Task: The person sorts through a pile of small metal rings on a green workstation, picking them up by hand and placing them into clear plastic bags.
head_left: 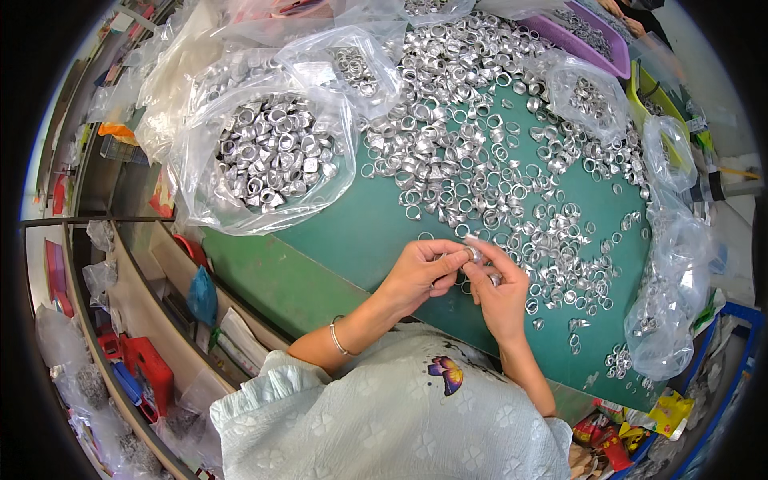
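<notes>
Clock directions here run from the hands. The green table point(344, 238) spreads out widest, with bare patches mostly at 10 o'clock. Past that patch, also at 10, a clear bag point(198, 196) lies open, filled with chunky silvery rings. At 12, a heap point(436, 120) of loose rings thins out toward the hands; at 3, a looser scatter point(564, 264) lies just beside the right hand. A purple tray point(588, 61) stands at 1 o'clock, holding more of them. The left hand point(416, 276) has thumb and forefinger pinched together at a single ring point(474, 254); the right hand point(498, 292) meets it with forefinger and thumb closed on the same ring, another silvery piece seeming tucked in its curled fingers. The held ring sits between both sets of fingertips, above the table's near edge. The step in hand looks like close handling of one ring; the next move probably calls for a light, steady pinch, since so small a piece could slip.
</notes>
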The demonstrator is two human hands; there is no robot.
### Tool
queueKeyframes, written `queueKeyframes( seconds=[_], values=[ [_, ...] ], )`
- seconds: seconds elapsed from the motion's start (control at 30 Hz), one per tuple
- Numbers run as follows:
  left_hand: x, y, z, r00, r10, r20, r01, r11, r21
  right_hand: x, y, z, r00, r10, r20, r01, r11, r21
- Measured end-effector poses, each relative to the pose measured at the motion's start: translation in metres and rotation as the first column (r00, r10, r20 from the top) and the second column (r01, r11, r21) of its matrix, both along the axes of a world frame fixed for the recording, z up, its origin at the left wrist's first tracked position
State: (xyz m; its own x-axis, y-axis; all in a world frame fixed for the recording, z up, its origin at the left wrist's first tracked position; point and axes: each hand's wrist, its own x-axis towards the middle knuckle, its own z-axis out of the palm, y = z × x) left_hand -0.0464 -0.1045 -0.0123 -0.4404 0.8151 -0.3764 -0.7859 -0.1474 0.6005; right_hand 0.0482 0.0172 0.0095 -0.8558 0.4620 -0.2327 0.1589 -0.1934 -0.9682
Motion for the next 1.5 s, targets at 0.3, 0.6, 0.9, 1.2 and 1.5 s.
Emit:
queueKeyframes(
  seconds=[0.3, 0.6, 0.9, 1.2, 1.5],
  values=[
    [0.005, -0.002, -0.001, 0.973, -0.159, 0.165, 0.134, 0.979, 0.152, 0.005, 0.0, 0.012, 0.997, 0.016, -0.071, 0.007, 0.951, 0.311],
    [0.003, -0.005, 0.016, 0.972, -0.13, 0.193, 0.137, 0.99, -0.023, 0.008, 0.005, 0.008, 0.977, 0.212, 0.008, -0.171, 0.762, 0.624],
    [-0.012, -0.013, -0.007, 0.689, -0.07, -0.721, -0.29, 0.886, -0.363, -0.052, 0.027, -0.014, 0.992, 0.092, -0.09, 0.028, 0.53, 0.847],
    [-0.036, 0.01, -0.01, 0.053, -0.437, -0.898, -0.493, 0.77, -0.404, -0.051, 0.027, -0.028, 0.988, 0.115, 0.101, -0.146, 0.505, 0.851],
    [-0.029, 0.004, -0.01, 0.402, -0.264, -0.877, -0.3, 0.867, -0.398, -0.019, 0.047, -0.014, 0.998, 0.049, 0.043, -0.027, 0.917, -0.397]
  ],
)
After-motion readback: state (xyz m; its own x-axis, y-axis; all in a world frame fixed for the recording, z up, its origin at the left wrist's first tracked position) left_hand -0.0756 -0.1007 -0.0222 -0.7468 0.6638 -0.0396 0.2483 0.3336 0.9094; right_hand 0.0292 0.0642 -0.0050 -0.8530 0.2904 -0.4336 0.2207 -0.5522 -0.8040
